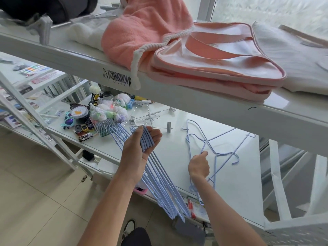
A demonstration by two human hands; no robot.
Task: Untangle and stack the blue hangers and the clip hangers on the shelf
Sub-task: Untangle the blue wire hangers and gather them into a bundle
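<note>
Currently holding a gathered bundle of blue hangers (147, 141) in the left hand (138, 148), just left of frame centre, fingers curling under the bundle and thumb closing over the aligned bars. Keeping the bundle fanned downward toward the lower middle of the frame, apparently so that the sorted hangers are staying parallel and clear of the loose ones.

Reaching with the right hand (198, 166), right of centre, into the tangled blue hangers (213, 144) lying on the white shelf (239, 174). Pinching a wire near the hook, forefinger and thumb closing together on it; remaining fingers curling beneath, exact contact not being discernible. Likely gripping at the hook because that point is giving control for drawing one hanger free of its neighbours.

Still lying unsorted: metal clip hangers (150, 118) above the left hand, toward the shelf's rear, beside a clutter of toy cars (85, 135) and small goods at centre left. Resting on the upper shelf at frame top: a pink bag (221, 68).

Judging progress as partial: blue stack growing, clip hangers untouched.
</note>
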